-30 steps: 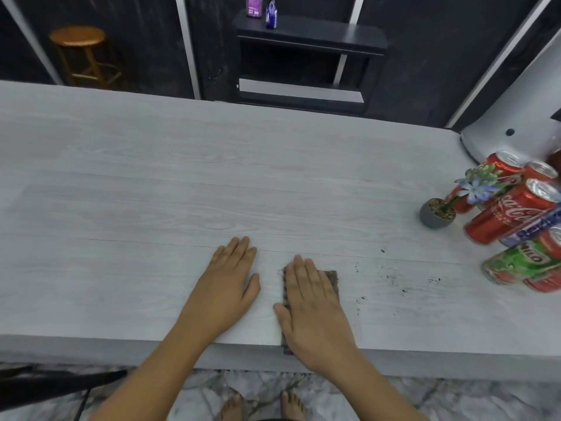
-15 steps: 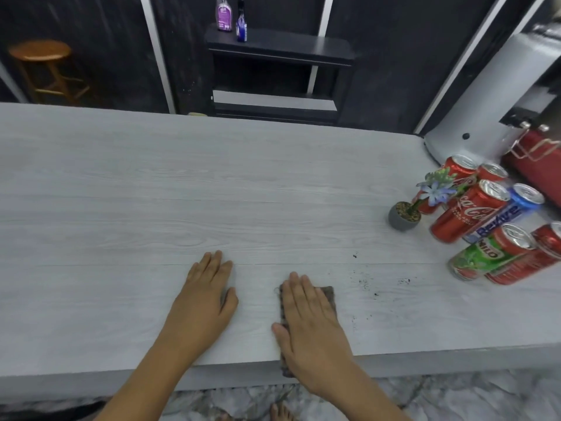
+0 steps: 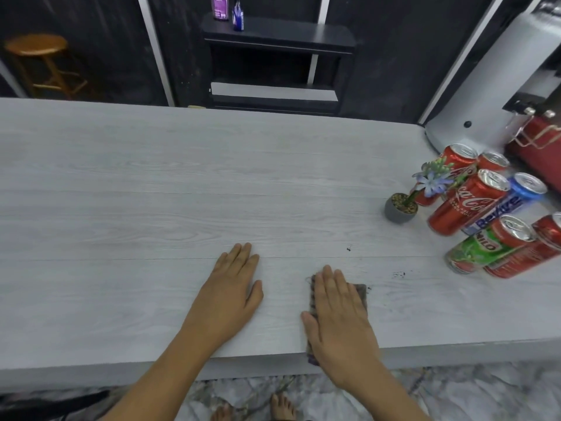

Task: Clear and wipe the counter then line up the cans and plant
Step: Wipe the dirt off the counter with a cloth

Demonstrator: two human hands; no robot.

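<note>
My right hand lies flat on a dark wiping cloth near the front edge of the pale grey counter. My left hand rests flat on the bare counter beside it, fingers straight. Dark crumbs are scattered just right of the cloth. At the far right stands a small grey pot with a blue-flowered plant. Behind and beside it cluster several cans: a red cola can, a blue can and a green Milo can.
A white appliance and a red container stand at the counter's back right corner. Beyond the counter are a black shelf with two small bottles and a wooden stool. My bare feet show below the front edge.
My right hand has slid the cloth rightward toward the crumbs, and some crumbs are gone. The view has shifted right, showing more of the cans.
</note>
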